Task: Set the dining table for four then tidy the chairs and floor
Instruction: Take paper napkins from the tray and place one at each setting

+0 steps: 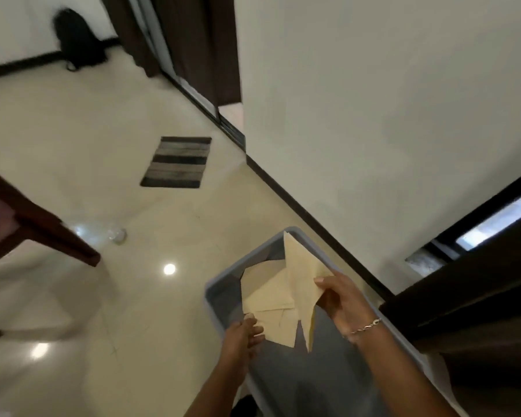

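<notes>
Here: right hand (342,299) pinches creased cream napkin (298,278) over grey plastic bin (220,299).

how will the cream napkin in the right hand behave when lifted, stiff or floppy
Probably fairly stiff: the cream napkin keeps sharp creases, one corner pointing up unsupported above the grey bin. Likely light, since the right hand holds it by a pinch at one edge. Its lower corner hangs down, so it may flex somewhat.
</notes>
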